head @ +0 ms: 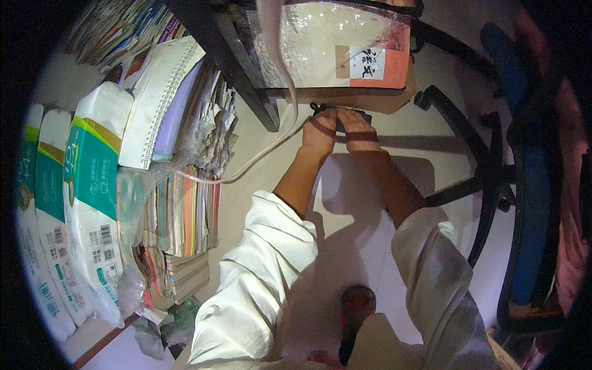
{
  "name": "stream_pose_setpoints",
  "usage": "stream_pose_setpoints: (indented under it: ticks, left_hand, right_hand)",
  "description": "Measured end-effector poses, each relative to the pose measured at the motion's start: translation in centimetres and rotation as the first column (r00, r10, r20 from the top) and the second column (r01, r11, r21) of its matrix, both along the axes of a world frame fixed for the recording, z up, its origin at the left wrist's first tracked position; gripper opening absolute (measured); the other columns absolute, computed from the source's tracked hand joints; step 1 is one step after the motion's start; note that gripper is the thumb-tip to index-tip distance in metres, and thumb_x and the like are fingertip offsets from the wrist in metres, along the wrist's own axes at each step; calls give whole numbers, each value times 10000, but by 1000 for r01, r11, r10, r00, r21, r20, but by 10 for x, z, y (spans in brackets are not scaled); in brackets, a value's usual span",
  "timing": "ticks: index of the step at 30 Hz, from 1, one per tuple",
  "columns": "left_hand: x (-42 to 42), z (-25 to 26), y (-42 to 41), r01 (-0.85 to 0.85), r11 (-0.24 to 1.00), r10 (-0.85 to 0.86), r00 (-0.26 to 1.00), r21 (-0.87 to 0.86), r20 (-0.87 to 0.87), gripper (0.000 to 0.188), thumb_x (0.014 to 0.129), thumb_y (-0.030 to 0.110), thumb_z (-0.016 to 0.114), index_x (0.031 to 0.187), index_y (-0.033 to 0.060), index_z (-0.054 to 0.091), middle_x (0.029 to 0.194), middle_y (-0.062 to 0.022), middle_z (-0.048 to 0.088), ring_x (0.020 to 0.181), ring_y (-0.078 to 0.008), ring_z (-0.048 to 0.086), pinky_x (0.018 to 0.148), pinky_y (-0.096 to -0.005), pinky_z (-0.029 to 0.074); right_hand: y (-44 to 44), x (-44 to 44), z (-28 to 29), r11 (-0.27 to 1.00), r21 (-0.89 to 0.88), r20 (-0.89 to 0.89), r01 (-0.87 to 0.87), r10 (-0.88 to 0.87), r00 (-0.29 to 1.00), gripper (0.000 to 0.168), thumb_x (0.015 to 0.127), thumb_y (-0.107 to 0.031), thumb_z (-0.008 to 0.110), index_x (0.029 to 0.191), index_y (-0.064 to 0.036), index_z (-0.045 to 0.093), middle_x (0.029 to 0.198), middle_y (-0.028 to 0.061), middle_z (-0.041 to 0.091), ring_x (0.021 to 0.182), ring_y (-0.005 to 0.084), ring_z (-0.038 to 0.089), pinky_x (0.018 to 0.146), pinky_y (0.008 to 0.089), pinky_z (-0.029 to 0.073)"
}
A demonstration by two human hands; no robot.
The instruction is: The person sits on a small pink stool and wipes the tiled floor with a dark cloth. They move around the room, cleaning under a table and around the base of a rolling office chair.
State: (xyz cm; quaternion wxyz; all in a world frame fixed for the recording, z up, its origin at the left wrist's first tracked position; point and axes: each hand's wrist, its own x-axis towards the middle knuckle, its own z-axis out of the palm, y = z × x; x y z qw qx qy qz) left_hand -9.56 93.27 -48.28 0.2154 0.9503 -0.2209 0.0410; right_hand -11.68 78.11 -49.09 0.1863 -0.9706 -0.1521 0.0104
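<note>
Both my arms reach forward over the pale tiled floor, sleeves pushed up. My left hand and my right hand are side by side on a small black object, which shows between them and past the right fingers. A thin black loop sticks out beside the left fingers. What the black object is cannot be made out, and my fingertips are partly hidden. Just beyond my hands stands a cardboard box, with a plastic-wrapped pale book or folder above it, bearing writing. A pale cable curves towards my left hand.
Stacked books and papers rise at left, beside packs of tissue paper. A spiral notebook lies on the upper stack. A black furniture leg slants down near the box. At right stands a wheeled chair base.
</note>
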Motion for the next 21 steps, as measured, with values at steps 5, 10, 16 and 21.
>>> stream_pose_setpoints:
  ticks: [5,10,16,21]
  left_hand:
    - [-83,5,21,-19,995,21,1000,101,-15,277,817,37,551,1091,1,579,1048,-199,672,828,-350,689,695,-444,564]
    - [-44,19,5,37,993,-35,999,109,-21,249,865,24,524,1109,1,566,1058,-213,664,865,-362,689,694,-460,561]
    - [-94,25,13,13,994,3,988,106,-153,380,800,57,582,1176,2,562,1120,-215,657,900,-386,677,747,-470,558]
    - [-223,43,56,125,990,-119,990,63,-80,416,835,87,621,1212,-69,540,1129,-206,646,905,-337,684,700,-407,576]
  right_hand:
    - [13,-56,36,987,79,-104,-140,148,984,537,816,9,526,1341,-104,529,1346,152,550,1258,355,511,1049,459,430]
    - [-7,-31,11,996,42,64,-80,77,995,523,819,30,516,1331,-78,530,1383,159,525,1257,342,513,1050,426,437]
    - [2,-94,29,995,30,59,-95,93,994,489,780,64,518,1247,-56,595,1410,95,518,1275,309,490,971,414,484]
    - [11,-198,61,942,75,-155,-327,335,930,490,810,0,544,1289,-94,583,1437,60,488,1293,278,468,1008,453,439]
